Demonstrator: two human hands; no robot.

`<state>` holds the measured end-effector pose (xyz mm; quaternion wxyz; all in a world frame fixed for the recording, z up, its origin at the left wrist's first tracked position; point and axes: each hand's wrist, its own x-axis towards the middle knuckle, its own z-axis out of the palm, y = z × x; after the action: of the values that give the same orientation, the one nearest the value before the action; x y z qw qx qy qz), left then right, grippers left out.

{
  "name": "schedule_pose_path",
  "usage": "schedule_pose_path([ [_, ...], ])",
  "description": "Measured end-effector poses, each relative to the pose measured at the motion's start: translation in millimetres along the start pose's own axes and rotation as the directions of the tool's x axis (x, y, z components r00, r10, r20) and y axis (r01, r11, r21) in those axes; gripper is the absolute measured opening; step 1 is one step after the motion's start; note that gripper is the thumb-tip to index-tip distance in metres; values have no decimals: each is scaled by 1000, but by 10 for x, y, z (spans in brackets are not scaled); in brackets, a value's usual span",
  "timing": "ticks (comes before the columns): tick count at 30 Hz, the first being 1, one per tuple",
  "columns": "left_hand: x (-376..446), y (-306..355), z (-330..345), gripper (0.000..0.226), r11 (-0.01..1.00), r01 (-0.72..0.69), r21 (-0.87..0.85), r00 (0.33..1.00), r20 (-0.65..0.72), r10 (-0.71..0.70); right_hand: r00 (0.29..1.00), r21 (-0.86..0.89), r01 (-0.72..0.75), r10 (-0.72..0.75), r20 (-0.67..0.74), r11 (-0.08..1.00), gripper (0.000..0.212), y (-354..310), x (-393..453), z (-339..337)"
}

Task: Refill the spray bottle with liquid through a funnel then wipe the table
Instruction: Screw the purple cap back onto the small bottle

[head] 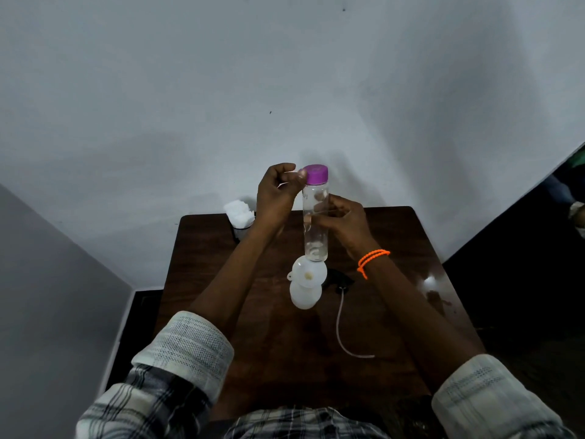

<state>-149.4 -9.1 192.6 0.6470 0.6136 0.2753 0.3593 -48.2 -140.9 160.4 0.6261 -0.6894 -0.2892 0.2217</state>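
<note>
A clear bottle with a purple cap is held upright above the table. My right hand grips its middle from the right. My left hand has its fingers curled beside the purple cap, fingertips touching its left edge. Below the bottle stands the white spray bottle with a white funnel set in its neck. The black spray head with its thin tube lies on the table to the right of it.
The dark wooden table stands against a white wall. A cup of white tissues sits at its back left corner. A wet shiny patch shows near the right edge.
</note>
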Motion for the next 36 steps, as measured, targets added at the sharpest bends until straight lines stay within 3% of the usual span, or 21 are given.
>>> schedule_pose_path([
  [2,-8,2,-22,28,999,7,-38,1000,0,-7,1000,-7,3,-3,10,1000,49,1,7,8],
  [5,-56,38,-33,42,1000,16,-6,999,33,-15,999,-46,17,-16,29,999,48,6,21,34],
  [9,-54,43,-43,34,999,-17,26,996,85,15,998,-64,40,-37,44,997,42,18,40,81],
  [16,12,-7,-93,33,999,20,-28,1000,15,-19,999,-51,14,-12,32,999,50,35,92,77],
  [20,-5,58,-33,43,995,-35,92,999,42,31,998,-91,43,-38,55,995,44,22,136,104],
  [23,37,104,-17,38,994,-68,90,997,51,64,999,-82,34,-31,39,996,41,-3,185,131],
  [31,343,142,-238,37,981,-133,140,962,258,94,990,-142,72,-54,127,987,40,-81,397,102],
  [36,643,35,-341,43,957,-154,246,956,281,82,992,-262,46,-13,129,964,40,18,688,273],
])
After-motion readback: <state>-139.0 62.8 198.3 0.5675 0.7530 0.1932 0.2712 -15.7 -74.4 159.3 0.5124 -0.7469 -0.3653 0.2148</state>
